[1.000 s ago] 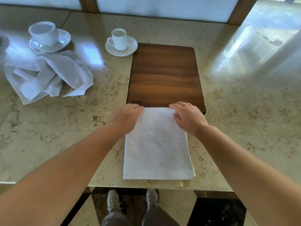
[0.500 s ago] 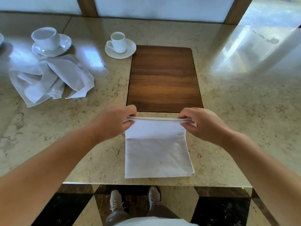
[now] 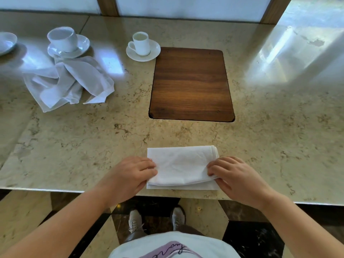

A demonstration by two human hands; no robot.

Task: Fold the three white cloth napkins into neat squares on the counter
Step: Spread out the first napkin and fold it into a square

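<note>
While both hands pinch napkin (image 3: 181, 165) | counter edge (image 3: 55, 189) near

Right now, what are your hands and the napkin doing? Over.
Left hand and right hand pinch the folded napkin's near corners. Crumpled napkins wait far left. Nothing in the way.

Both bare forearms reached in from the near corners and converged toward the middle. The left hand (image 3: 133, 175) lay palm down, knuckles up, its fingers curled to the right and pinching the left end of the folded napkin (image 3: 181, 165). The right hand (image 3: 237, 176) mirrored it, palm down, fingers bent to the left, fingertips on top and thumb tucked under the right end. The two hands were level and well apart.
</note>
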